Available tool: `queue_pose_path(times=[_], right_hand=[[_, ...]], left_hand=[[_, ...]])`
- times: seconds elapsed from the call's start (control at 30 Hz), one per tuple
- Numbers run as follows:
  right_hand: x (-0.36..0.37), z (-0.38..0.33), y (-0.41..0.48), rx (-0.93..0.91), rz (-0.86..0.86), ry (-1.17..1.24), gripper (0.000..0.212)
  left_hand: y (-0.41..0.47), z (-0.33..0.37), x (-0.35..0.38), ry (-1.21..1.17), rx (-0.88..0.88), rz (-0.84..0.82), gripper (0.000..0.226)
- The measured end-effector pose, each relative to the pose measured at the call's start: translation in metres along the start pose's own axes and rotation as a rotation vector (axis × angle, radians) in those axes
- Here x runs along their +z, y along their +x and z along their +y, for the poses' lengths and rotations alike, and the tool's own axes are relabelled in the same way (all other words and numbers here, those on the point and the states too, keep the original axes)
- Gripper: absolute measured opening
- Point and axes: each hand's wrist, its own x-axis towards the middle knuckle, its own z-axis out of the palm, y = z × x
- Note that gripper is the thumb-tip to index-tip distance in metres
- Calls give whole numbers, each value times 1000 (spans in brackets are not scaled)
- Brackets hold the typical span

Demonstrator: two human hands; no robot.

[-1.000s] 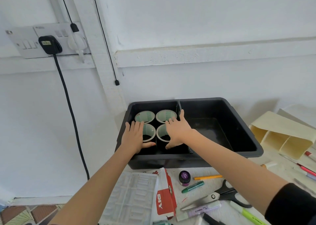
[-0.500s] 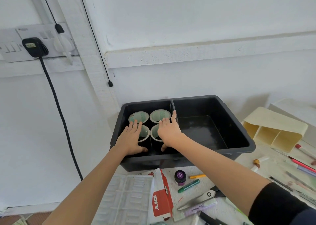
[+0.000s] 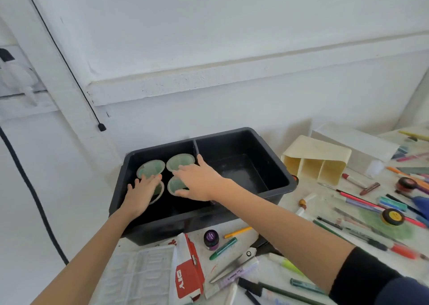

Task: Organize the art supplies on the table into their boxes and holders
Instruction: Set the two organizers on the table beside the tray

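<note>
A black two-part bin (image 3: pixel 274 160) stands against the wall. Its left compartment holds several pale green-rimmed cups (image 3: pixel 180 162) standing upright side by side. My left hand (image 3: pixel 142 192) lies flat with straight fingers over the near-left cup. My right hand (image 3: pixel 198 180) rests open across the near-right cup, fingertips toward the far-right cup, beside the bin's divider. The right compartment is bare. Pens, markers and pencils (image 3: pixel 362 202) are scattered across the table at the right.
A cream divided holder (image 3: pixel 315 160) lies on its side right of the bin, a white box (image 3: pixel 355 142) behind it. In front of the bin lie a clear palette (image 3: pixel 137 274), a red-white DIY box (image 3: pixel 188 274), a purple paint jar (image 3: pixel 211 237), scissors (image 3: pixel 241 260).
My view has swung to the right, bringing more of the scattered pens into sight. Both hands stay over the cups; my right hand has shifted slightly toward the far cups.
</note>
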Motion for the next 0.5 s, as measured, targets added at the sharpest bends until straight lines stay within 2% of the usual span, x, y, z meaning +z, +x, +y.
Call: queue_pose_path(times=[0.07, 0.13, 0.23, 0.33, 0.5], right_hand=[[-15, 11, -24, 19, 144, 175, 48], [-27, 27, -52, 54, 252, 248, 41], [-35, 55, -92, 131, 363, 334, 34], [-34, 85, -128, 230, 435, 388, 29], [-25, 137, -180, 430, 473, 385, 24]], left_hand=[[-13, 17, 3, -143, 39, 131, 48], [-27, 44, 10, -280, 96, 207, 41], [-43, 95, 28, -434, 237, 232, 24], [-55, 140, 52, -469, 363, 217, 22], [-73, 198, 100, -530, 447, 202, 22]])
